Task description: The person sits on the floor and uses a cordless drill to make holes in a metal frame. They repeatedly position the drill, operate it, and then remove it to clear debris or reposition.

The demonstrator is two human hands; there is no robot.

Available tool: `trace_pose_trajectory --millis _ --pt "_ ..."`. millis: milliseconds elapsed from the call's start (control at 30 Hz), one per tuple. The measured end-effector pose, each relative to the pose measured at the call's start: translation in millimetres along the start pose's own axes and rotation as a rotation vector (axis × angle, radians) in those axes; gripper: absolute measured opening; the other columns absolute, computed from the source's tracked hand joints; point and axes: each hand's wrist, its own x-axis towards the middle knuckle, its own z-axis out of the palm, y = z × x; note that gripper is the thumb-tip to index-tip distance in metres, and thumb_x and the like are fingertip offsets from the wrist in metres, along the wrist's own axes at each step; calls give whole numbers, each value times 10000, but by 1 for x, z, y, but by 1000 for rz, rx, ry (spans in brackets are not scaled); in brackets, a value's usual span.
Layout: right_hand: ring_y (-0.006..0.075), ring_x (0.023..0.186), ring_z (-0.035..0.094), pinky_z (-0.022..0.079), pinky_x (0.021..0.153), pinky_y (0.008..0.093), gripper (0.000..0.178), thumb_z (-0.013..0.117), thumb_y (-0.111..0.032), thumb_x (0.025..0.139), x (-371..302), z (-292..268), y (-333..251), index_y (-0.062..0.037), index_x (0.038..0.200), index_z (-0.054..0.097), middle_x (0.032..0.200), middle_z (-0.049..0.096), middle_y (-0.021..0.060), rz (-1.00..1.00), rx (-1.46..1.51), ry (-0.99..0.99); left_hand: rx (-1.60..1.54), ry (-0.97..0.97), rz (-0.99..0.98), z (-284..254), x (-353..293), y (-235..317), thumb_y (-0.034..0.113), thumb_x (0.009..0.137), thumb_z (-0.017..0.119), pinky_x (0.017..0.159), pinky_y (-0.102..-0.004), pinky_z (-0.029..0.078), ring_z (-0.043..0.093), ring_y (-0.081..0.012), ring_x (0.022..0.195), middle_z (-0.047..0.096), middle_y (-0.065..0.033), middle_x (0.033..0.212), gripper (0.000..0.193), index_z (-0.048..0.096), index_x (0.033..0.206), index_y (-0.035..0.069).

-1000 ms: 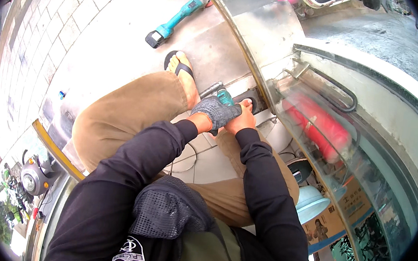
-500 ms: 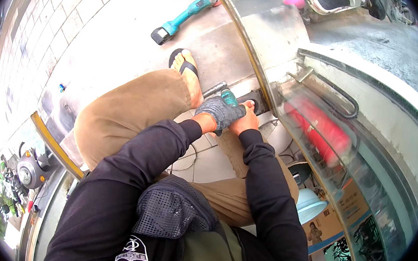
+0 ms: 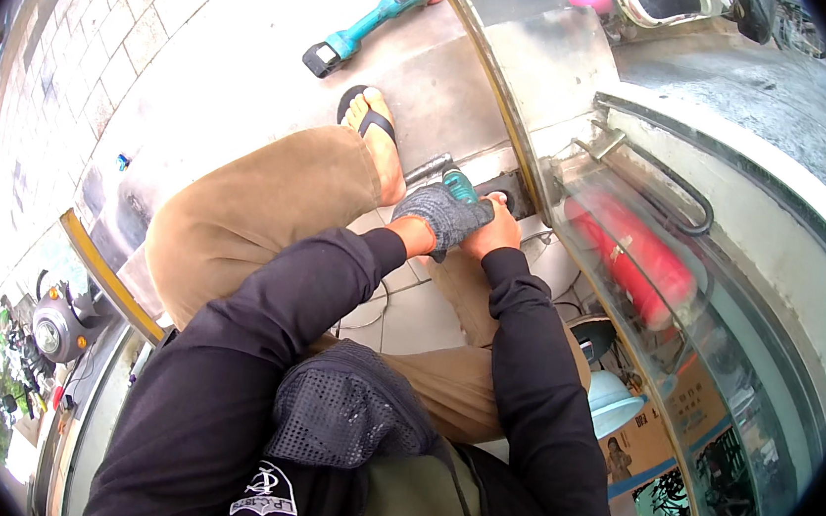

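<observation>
The teal cordless power tool point(image 3: 460, 185) sits at the centre, between the person's knees, its rounded end pointing to about twelve o'clock. The left hand point(image 3: 440, 213), in a grey knit glove, is curled around it, with the fingers closed. The bare right hand point(image 3: 493, 234) lies just beside the glove, at four o'clock from the tool; its fingers are mostly hidden, so I cannot tell whether they pinch anything. From the tool, a metal tube point(image 3: 429, 168) lies close at ten o'clock, with a foot in a black flip-flop point(image 3: 379, 127) beyond it. Farther off, a teal angle grinder point(image 3: 374, 23) lies at eleven o'clock. Between three and four, a red cylinder point(image 3: 631, 261) shows behind glass; toward five are a pale blue bowl point(image 3: 614, 409) and a cardboard box point(image 3: 642, 441).
</observation>
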Motion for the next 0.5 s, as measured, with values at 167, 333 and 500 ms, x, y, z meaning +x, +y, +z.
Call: trace_pose_trajectory --millis 167,333,500 --pt "448 1142 748 594 992 521 481 779 -457 862 -3 15 8 -108 1193 774 1176 790 240 29 58 33 -87 -13 -66 -5 -21 15 654 1009 557 635 -419 650 788 -328 655 765 -229 790 711 772 1047 -22" --pt "455 1142 748 593 996 520 500 785 -445 857 0 19 11 -103 1220 773 1194 788 244 5 41 53 -80 92 -12 0 -18 8 688 975 575 632 -440 635 782 -341 638 760 -251 793 756 759 1031 -44" --pt "457 1138 749 591 997 518 502 791 -445 851 -4 24 15 -98 1214 781 1193 789 247 26 27 64 -82 102 8 4 -24 11 731 959 537 672 -461 635 794 -366 696 766 -268 823 806 756 1055 -39"
